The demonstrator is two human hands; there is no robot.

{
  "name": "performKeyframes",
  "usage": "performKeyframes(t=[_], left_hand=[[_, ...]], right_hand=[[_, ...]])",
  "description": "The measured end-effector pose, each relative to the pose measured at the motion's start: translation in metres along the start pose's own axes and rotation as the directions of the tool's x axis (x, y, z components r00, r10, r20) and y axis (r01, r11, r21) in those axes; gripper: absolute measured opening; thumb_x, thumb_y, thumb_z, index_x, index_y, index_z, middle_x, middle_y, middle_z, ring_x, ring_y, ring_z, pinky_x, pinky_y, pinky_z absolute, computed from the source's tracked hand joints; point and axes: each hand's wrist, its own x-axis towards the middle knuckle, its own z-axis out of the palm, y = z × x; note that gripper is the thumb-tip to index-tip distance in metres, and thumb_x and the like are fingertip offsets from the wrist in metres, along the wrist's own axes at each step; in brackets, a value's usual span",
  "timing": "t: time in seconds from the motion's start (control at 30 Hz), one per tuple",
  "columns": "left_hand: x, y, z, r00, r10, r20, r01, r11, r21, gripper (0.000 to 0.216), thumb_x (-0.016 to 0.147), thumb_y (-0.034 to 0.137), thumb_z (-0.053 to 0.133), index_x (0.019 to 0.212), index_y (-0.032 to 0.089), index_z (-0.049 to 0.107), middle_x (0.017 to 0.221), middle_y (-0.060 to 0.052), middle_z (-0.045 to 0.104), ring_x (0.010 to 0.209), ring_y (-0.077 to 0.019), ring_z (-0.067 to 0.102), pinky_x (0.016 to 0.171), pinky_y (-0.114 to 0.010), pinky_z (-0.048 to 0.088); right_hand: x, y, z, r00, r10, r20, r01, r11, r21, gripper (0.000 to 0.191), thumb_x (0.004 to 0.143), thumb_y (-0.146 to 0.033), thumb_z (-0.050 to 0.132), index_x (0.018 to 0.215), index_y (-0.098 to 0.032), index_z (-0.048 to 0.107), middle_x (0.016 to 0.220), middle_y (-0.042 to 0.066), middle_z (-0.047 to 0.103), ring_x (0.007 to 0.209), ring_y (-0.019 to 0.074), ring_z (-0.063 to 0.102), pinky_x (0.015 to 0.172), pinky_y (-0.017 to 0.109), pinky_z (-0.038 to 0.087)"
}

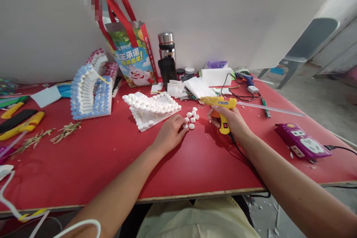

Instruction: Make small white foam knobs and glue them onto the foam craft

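Note:
My right hand (227,116) is wrapped around a yellow hot glue gun (220,102), with its nozzle pointing left and a clear glue stick (270,108) out of its back. My left hand (172,131) rests low on the table, its fingertips pinched at a small white round piece (185,126), partly hidden by the fingers. Several more white pieces (193,119) lie loose just right of those fingertips. Behind my left hand sits a white board model (152,108) covered with rows of the same round pieces. An orange round object (214,113) shows behind my right hand.
A blue, white and red model (92,93) stands left, before a shopping bag (135,59). A steel flask (166,44), papers (199,87) and a black cable (237,91) lie behind. A purple power socket (304,141) is right; yellow-handled tools (25,124) lie far left.

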Motion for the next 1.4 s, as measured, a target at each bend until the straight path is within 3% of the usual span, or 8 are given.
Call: performKeyframes(t=[0.1, 0.17, 0.23, 0.33, 0.43, 0.63, 0.87, 1.4], left_hand=[[-0.003, -0.006, -0.005, 0.982, -0.18, -0.056, 0.156, 0.942, -0.298, 0.009, 0.086, 0.029, 0.071, 0.088, 0.021, 0.07, 0.092, -0.006, 0.068, 0.088, -0.0223, 0.064, 0.084, -0.038, 0.052], [-0.005, -0.012, -0.011, 0.929, -0.369, -0.029, 0.271, 0.733, -0.624, 0.019, 0.08, 0.031, 0.079, 0.093, 0.019, 0.072, 0.089, -0.004, 0.071, 0.083, -0.019, 0.067, 0.086, -0.037, 0.054], [-0.006, -0.016, -0.015, 0.884, -0.466, 0.038, 0.272, 0.449, -0.851, 0.028, 0.073, 0.027, 0.086, 0.095, 0.017, 0.073, 0.089, -0.003, 0.072, 0.082, -0.0158, 0.07, 0.092, -0.035, 0.055], [-0.006, -0.018, -0.018, 0.861, -0.493, 0.121, 0.239, 0.184, -0.953, 0.027, 0.07, 0.016, 0.087, 0.094, 0.014, 0.075, 0.09, -0.003, 0.074, 0.085, -0.0136, 0.072, 0.096, -0.03, 0.056], [-0.006, -0.017, -0.016, 0.839, -0.511, 0.187, 0.254, 0.063, -0.965, 0.021, 0.075, 0.007, 0.082, 0.095, 0.013, 0.076, 0.091, -0.005, 0.076, 0.087, -0.0128, 0.073, 0.097, -0.027, 0.057], [-0.005, -0.02, -0.011, 0.834, -0.51, 0.211, 0.24, -0.008, -0.971, 0.019, 0.081, 0.0, 0.072, 0.096, 0.011, 0.077, 0.091, -0.005, 0.077, 0.088, -0.0124, 0.074, 0.103, -0.027, 0.056], [-0.002, -0.019, -0.011, 0.844, -0.5, 0.197, 0.213, -0.025, -0.977, 0.017, 0.083, 0.0, 0.071, 0.096, 0.008, 0.077, 0.088, -0.007, 0.077, 0.083, -0.0123, 0.075, 0.09, -0.022, 0.06], [-0.001, -0.018, -0.011, 0.836, -0.509, 0.205, 0.219, -0.032, -0.975, 0.014, 0.084, -0.002, 0.07, 0.092, 0.008, 0.077, 0.084, -0.007, 0.077, 0.079, -0.0118, 0.075, 0.084, -0.02, 0.061]], right_hand=[[-0.006, -0.002, 0.006, 1.0, 0.024, 0.017, -0.024, 1.0, 0.005, 0.03, 0.084, -0.045, 0.073, 0.075, -0.016, 0.069, 0.067, 0.005, 0.067, 0.043, 0.0107, 0.048, 0.043, 0.027, 0.034], [-0.011, -0.008, 0.013, 0.995, 0.047, 0.09, -0.046, 0.999, -0.008, 0.031, 0.086, -0.046, 0.072, 0.076, -0.016, 0.07, 0.069, 0.005, 0.068, 0.044, 0.0112, 0.048, 0.043, 0.027, 0.035], [-0.016, -0.017, 0.023, 0.979, 0.048, 0.199, -0.041, 0.998, -0.037, 0.029, 0.088, -0.045, 0.07, 0.082, -0.016, 0.073, 0.076, 0.007, 0.071, 0.048, 0.0117, 0.05, 0.046, 0.027, 0.038], [-0.019, -0.026, 0.035, 0.952, 0.014, 0.305, -0.005, 0.999, -0.033, 0.026, 0.091, -0.041, 0.066, 0.084, -0.017, 0.073, 0.08, 0.007, 0.072, 0.05, 0.0116, 0.05, 0.048, 0.027, 0.037], [-0.019, -0.024, 0.039, 0.956, -0.009, 0.292, 0.008, 1.0, 0.005, 0.026, 0.091, -0.039, 0.066, 0.077, -0.018, 0.07, 0.071, 0.004, 0.067, 0.05, 0.0123, 0.049, 0.048, 0.027, 0.036], [-0.022, -0.009, 0.033, 0.957, 0.031, 0.288, -0.023, 0.999, -0.03, 0.029, 0.09, -0.035, 0.063, 0.066, -0.019, 0.063, 0.061, 0.002, 0.059, 0.055, 0.0171, 0.059, 0.052, 0.03, 0.042], [-0.02, -0.006, 0.031, 0.934, 0.01, 0.358, 0.012, 0.998, -0.058, 0.037, 0.092, -0.039, 0.064, 0.06, -0.02, 0.059, 0.06, 0.001, 0.057, 0.057, 0.0169, 0.059, 0.06, 0.032, 0.045], [-0.018, 0.002, 0.03, 0.926, 0.108, 0.363, -0.072, 0.991, -0.111, 0.043, 0.091, -0.046, 0.066, 0.06, -0.02, 0.054, 0.057, -0.001, 0.052, 0.05, 0.017, 0.059, 0.053, 0.034, 0.04]])
